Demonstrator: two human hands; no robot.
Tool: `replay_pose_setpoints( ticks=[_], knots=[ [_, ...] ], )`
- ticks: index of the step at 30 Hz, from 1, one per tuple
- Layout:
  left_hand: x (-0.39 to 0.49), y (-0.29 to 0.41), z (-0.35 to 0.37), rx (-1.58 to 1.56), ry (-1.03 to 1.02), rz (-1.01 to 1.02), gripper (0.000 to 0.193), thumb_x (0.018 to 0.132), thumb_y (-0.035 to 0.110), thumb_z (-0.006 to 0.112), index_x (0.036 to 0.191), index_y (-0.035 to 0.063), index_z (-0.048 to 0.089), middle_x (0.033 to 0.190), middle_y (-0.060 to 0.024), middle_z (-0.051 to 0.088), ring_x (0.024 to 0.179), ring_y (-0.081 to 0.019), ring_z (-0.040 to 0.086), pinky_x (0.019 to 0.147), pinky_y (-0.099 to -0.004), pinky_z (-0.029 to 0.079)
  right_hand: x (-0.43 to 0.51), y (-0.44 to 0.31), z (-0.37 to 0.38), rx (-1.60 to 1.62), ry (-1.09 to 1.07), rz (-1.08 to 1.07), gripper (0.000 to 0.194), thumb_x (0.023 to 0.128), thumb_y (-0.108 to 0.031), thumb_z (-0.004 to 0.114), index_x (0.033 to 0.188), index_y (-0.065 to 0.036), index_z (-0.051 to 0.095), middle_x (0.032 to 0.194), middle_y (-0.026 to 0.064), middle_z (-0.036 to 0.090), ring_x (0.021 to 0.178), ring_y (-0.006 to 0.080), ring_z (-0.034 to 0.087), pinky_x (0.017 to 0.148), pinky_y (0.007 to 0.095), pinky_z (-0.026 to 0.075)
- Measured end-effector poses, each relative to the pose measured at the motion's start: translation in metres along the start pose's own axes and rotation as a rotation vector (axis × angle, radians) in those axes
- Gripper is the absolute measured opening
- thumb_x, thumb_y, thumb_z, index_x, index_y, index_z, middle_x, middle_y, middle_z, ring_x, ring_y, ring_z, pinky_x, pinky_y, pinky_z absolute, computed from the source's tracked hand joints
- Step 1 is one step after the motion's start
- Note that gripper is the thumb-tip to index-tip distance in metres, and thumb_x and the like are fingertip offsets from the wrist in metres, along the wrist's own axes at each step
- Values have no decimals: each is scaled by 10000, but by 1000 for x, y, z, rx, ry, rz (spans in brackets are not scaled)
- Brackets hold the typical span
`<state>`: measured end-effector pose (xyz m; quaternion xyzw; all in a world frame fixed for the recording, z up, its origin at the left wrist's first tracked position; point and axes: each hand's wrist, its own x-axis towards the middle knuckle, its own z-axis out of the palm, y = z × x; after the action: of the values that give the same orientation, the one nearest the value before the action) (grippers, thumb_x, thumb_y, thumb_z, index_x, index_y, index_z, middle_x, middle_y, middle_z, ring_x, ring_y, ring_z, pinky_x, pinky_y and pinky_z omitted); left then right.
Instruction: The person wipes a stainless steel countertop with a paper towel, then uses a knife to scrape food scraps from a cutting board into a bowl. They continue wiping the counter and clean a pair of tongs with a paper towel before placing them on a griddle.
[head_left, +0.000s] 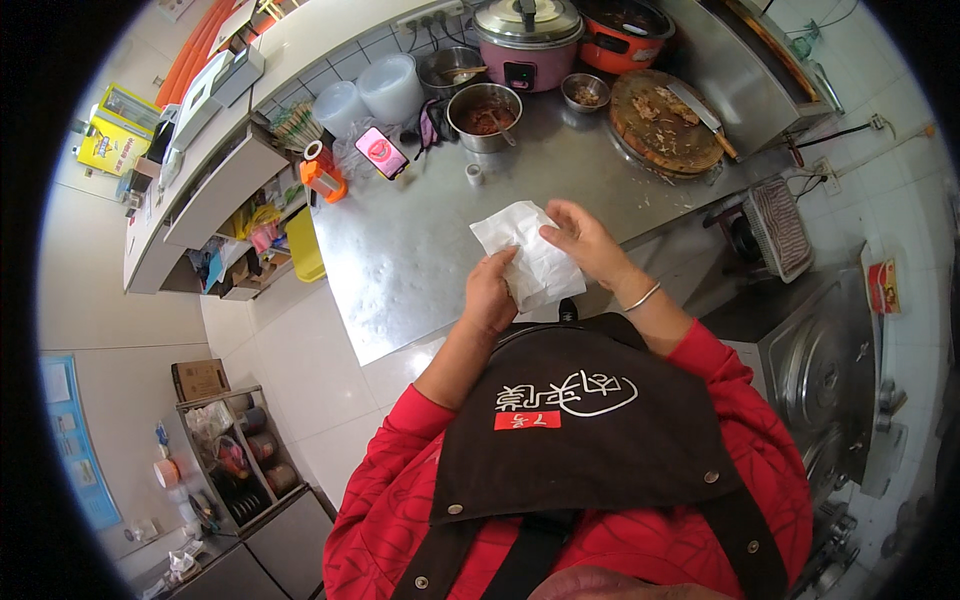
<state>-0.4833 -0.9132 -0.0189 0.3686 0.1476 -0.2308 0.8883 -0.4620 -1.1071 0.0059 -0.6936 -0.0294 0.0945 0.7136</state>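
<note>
A white, creased sheet of paper or tissue (529, 259) is spread between my hands, above the near edge of the steel worktop (420, 247). My left hand (491, 289) grips its lower left side, the thumb lying on top. At its upper right side, my right hand (581, 236) has thumb and fingers close together on the edge; the fingertips are partly hidden behind the sheet. Beyond the paper stand a small white roll or cup (474, 174) and a steel pot of reddish sauce (486, 118) with a spoon in it.
A cleaver (694, 107) lies on a round wooden chopping block (660, 142) with chopped meat, at the back right. A small steel bowl (585, 93), a pink rice cooker (525, 56), a phone (381, 152) and an orange tape dispenser (324, 180) stand along the back and left of the worktop.
</note>
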Motion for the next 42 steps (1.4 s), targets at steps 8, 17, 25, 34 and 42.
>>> replay_pose_setpoints(
  ticks=[8,17,25,34,42],
  knots=[
    [2,-1,-6,-105,-145,-183,453,1031,262,534,1387,-18,522,1305,-151,658,1183,-310,650,1045,-496,499,8,15,-5,569,20,99,222,1056,-205,600,1173,-21,642,1075,40,695,948,112,674,850,285,558],
    [5,-6,2,-127,-139,-158,488,1092,328,438,1443,-9,480,1390,-148,617,1260,-299,615,1101,-467,460,6,5,-7,762,1,170,221,1068,-187,550,1206,-29,619,1124,83,706,1015,189,707,899,342,582],
    [7,-1,-9,-94,-70,-115,449,1088,299,453,1387,-27,528,1303,-141,665,1146,-297,675,992,-456,541,8,8,-31,862,105,88,186,1062,-175,562,1183,-60,644,1133,54,712,1044,178,695,935,343,565],
    [9,20,-12,152,-21,-127,427,1071,299,496,1351,-16,561,1248,-139,682,1123,-294,679,991,-467,540,-1,-18,-53,215,-295,59,211,1064,-173,577,1209,-36,648,1075,-4,693,1000,71,619,887,264,503],
    [5,9,-7,427,-131,-59,334,1045,237,587,1255,-18,641,1111,-93,722,954,-186,704,853,-332,557,-2,-3,-19,-456,-213,-142,363,997,-181,684,1316,-26,606,1114,66,672,1040,126,599,941,300,486]
  ],
)
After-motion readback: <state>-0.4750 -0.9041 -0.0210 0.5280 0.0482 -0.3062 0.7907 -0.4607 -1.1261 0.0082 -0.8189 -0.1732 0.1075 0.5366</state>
